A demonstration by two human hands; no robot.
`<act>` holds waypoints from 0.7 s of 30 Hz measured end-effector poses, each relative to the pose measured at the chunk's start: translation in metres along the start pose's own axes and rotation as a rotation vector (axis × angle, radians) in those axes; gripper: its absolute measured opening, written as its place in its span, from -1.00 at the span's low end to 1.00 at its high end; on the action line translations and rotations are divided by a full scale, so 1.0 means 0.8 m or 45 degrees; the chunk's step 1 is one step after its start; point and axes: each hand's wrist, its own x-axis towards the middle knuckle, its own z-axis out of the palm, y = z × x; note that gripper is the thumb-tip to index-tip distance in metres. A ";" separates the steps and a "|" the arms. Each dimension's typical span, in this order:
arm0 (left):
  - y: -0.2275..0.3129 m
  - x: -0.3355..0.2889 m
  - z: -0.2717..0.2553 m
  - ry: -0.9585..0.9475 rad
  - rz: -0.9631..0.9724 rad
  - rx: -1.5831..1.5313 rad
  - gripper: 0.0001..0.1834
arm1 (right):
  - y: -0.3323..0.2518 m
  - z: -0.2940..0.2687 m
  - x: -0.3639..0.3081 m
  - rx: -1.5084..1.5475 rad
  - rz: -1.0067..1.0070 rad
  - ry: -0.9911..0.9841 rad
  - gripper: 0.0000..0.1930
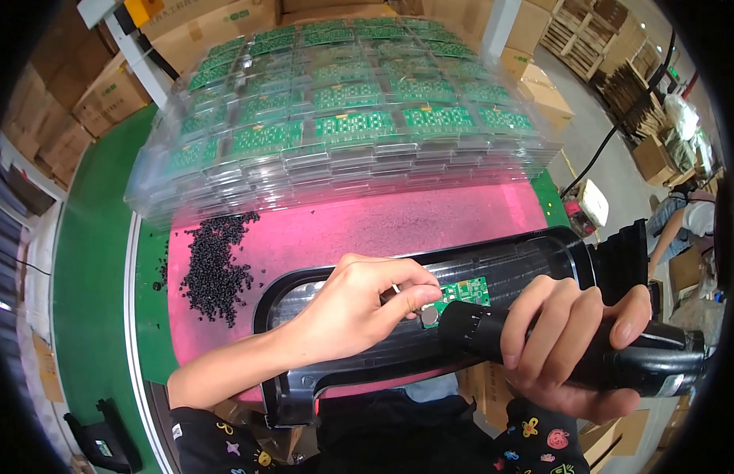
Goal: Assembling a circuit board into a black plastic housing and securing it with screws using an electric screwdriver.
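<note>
A black electric screwdriver lies across my right hand, whose fingers wrap its body; its front end points left over a small green circuit board. The board rests inside a long black plastic housing. My left hand reaches over the housing with thumb and forefinger pinched at the board's left edge. What they pinch is too small to make out. Just below those fingertips shows a round silver part. The tool's tip is hidden from view.
Small black pieces lie heaped on the pink mat at the left. Behind stands a wide stack of clear plastic trays holding green circuit boards. Cardboard boxes surround the bench. Another person is at the far right.
</note>
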 end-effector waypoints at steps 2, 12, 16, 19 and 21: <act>-0.002 -0.003 -0.001 0.008 -0.036 -0.008 -0.87 | 0.004 0.003 -0.003 -0.035 -0.018 0.011 -0.53; 0.011 0.002 0.001 -0.116 -0.433 -0.243 -0.84 | -0.007 -0.007 0.002 -0.019 0.066 -0.168 -0.54; 0.002 0.002 0.000 0.026 -0.108 0.160 -0.87 | -0.022 -0.014 0.008 -0.083 0.115 -0.051 -0.54; -0.011 0.004 0.001 0.012 0.203 0.331 -0.87 | -0.035 -0.042 0.020 -0.385 0.239 -0.092 -0.52; -0.017 0.003 0.001 -0.024 0.279 0.423 -0.87 | -0.035 -0.060 0.017 -0.505 0.395 -0.067 -0.50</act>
